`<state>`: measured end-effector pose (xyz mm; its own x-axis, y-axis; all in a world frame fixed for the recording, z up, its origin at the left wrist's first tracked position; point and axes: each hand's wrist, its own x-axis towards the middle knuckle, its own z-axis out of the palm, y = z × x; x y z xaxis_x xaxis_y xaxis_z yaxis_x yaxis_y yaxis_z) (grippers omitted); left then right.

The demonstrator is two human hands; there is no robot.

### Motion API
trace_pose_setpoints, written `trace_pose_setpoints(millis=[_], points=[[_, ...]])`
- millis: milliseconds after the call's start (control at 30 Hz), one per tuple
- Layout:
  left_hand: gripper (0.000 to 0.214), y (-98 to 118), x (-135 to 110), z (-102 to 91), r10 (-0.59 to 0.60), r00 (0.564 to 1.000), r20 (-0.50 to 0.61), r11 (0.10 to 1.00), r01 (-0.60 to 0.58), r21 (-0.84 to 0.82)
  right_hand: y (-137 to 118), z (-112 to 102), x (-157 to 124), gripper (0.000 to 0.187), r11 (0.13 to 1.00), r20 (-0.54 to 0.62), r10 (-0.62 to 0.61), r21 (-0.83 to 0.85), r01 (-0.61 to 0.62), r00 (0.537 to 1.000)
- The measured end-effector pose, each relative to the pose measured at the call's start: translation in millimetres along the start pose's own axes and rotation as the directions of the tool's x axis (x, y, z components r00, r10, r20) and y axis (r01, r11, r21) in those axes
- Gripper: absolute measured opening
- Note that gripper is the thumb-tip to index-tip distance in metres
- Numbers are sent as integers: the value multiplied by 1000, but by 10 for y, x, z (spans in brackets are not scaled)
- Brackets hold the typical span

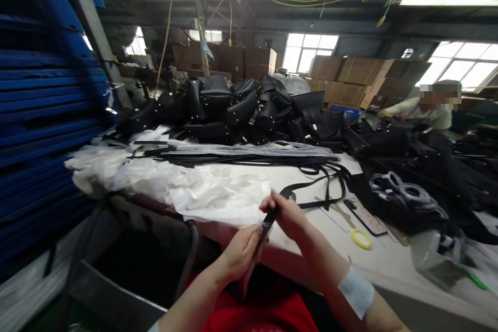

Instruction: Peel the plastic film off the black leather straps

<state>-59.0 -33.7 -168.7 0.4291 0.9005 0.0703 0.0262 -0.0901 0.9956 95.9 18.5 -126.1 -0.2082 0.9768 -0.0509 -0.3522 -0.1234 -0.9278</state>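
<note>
Both my hands hold one black strap (268, 225) at the near edge of the white table (389, 259). My left hand (241, 251) is closed round its lower part, below the table edge. Higher up, my right hand (284, 212) pinches the same strap, which runs on across the table toward a bundle of black straps (249, 158). A white band sits on my right forearm. Crumpled clear plastic bags (218, 192) lie just left of my hands.
A heap of black bags (252, 109) fills the table's far side. A yellow tape ring (361, 239), a flat ruler-like strip (365, 216) and clear tape rolls (400, 189) lie to the right. Blue stacked panels (39, 114) stand left. Another person (428, 109) works far right.
</note>
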Motion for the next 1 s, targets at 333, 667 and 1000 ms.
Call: trace_pose_setpoints(millis=[333, 667, 1000], points=[[57, -51, 44, 10, -96, 995, 25, 993, 98, -62, -150, -210, 188, 57, 991, -76, -105, -88, 98, 992], [54, -81, -24, 50, -69, 996, 57, 998, 68, 17, -282, -299, 240, 58, 988, -242, -57, 127, 90, 969], [60, 209, 323, 71, -6, 1000, 2, 994, 6, -105, -281, 16, 146, 56, 979, 17, -145, -139, 146, 989]])
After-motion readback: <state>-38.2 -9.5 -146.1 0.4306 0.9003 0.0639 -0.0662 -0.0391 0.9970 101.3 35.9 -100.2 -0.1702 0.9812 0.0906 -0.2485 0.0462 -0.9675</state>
